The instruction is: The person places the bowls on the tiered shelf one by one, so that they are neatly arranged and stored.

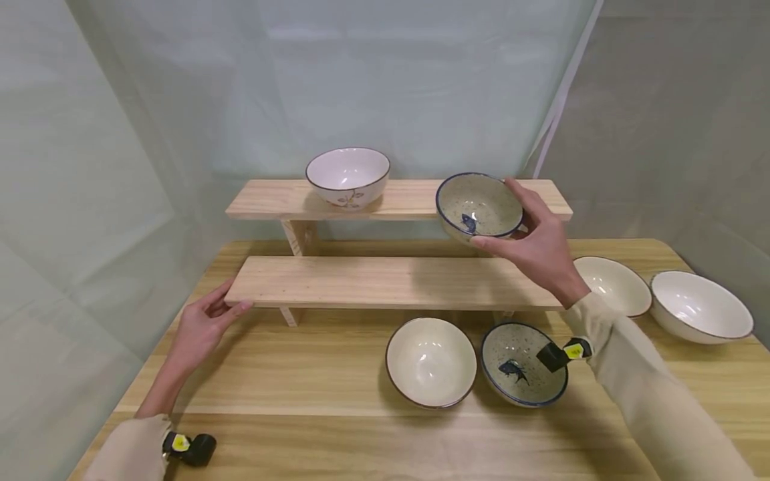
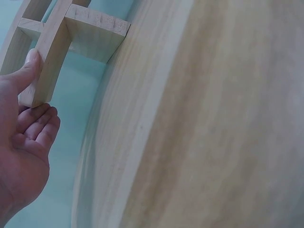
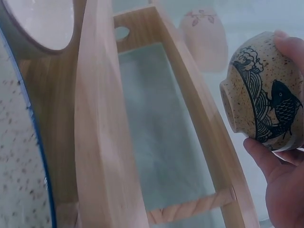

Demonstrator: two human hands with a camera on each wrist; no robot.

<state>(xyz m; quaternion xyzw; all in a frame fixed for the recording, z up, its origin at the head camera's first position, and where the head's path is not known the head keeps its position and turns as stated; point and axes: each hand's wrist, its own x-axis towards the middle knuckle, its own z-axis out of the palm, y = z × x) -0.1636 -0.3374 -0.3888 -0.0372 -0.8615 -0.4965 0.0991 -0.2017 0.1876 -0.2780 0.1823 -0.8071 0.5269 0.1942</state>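
Note:
My right hand [image 1: 541, 244] holds a speckled grey bowl [image 1: 479, 200] with a blue rim, thumb on the near side and fingers round the right side. The bowl is tilted and held in front of the upper shelf board; a dark fish and wave pattern marks the outside of this bowl [image 3: 266, 95] in the right wrist view. At the lower shelf board [image 1: 385, 282], my left hand [image 1: 201, 327] grips the left end. In the left wrist view, the thumb lies on that board [image 2: 50, 61] and the fingers curl beneath its end.
A white flowered bowl [image 1: 349, 179] stands on the upper board's [image 1: 415, 198] left half. Before the rack, a cream bowl [image 1: 431, 363] and another fish bowl [image 1: 523, 364] sit on the wooden table [image 1: 289, 414]. Two more pale bowls, one cream [image 1: 610, 287] and one white [image 1: 700, 307], stand at right.

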